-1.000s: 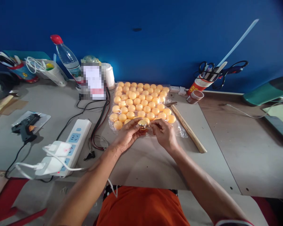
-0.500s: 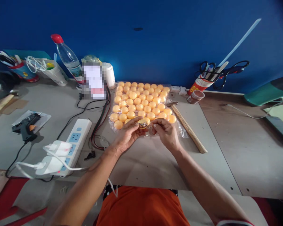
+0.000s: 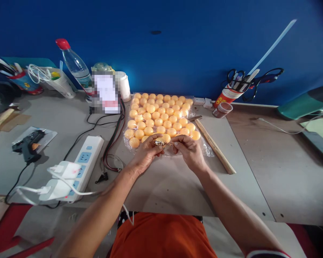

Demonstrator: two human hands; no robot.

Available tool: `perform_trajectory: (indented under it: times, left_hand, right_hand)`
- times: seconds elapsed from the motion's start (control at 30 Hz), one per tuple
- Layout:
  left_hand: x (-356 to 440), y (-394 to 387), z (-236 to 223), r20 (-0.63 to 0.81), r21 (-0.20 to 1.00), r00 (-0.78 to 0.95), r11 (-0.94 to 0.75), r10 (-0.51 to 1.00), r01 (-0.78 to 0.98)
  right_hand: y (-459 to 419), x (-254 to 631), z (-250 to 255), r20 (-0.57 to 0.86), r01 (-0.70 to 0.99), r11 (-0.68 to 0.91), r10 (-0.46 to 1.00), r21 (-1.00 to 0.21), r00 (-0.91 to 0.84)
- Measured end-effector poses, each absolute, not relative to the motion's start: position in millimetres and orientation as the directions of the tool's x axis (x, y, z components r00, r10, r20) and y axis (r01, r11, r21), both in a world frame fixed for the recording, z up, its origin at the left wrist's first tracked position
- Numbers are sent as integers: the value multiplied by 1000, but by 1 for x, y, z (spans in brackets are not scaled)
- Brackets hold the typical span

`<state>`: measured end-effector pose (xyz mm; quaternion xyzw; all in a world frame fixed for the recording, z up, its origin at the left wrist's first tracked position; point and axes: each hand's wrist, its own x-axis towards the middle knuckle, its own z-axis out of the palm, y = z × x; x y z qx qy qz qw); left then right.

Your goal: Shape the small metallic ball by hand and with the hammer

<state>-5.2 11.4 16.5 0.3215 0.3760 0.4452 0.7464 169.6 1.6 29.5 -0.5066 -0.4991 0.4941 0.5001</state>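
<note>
My left hand (image 3: 146,152) is closed, its thumb and fingers pinching a small shiny metallic piece (image 3: 159,143) that looks beaded; its exact kind is too small to tell. Close beside it on the right, my right hand (image 3: 187,149) is closed too, thumb and fingertips pressed together near the piece's right end. What sits in that pinch is hidden. Both hands hover over the near edge of a clear plastic bag of orange balls (image 3: 158,122), which look like ping-pong balls. A hammer (image 3: 215,147) with a wooden handle lies to the right of the bag.
To the left are a white power strip (image 3: 90,154) with plugged-in chargers, loose cables and a black glue gun (image 3: 29,147). A bottle (image 3: 76,68), a blurred-out phone (image 3: 106,93) and cups stand along the blue wall. A pen cup (image 3: 227,96) stands back right.
My left fingers have shifted around the shiny piece, which now sits turned and slightly further left. The right hand stays pinched beside it. The whole view has moved very slightly.
</note>
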Motion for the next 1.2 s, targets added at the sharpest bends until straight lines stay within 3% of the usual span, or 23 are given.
perform_trajectory:
  times: [0.37,0.63,1.2]
  left_hand:
    - [-4,9,22,-262,827,367,404,893,-392]
    - [-4,8,22,-289,794,364,434,885,-425]
    - [3,8,12,-186,898,322,293,928,-328]
  right_hand:
    - [3,169,29,-119,-272,-148,985,-951,-123]
    - [3,172,25,-80,-216,-119,980,-969,-180]
    - [5,162,22,-89,-151,-115,981,-982,-172]
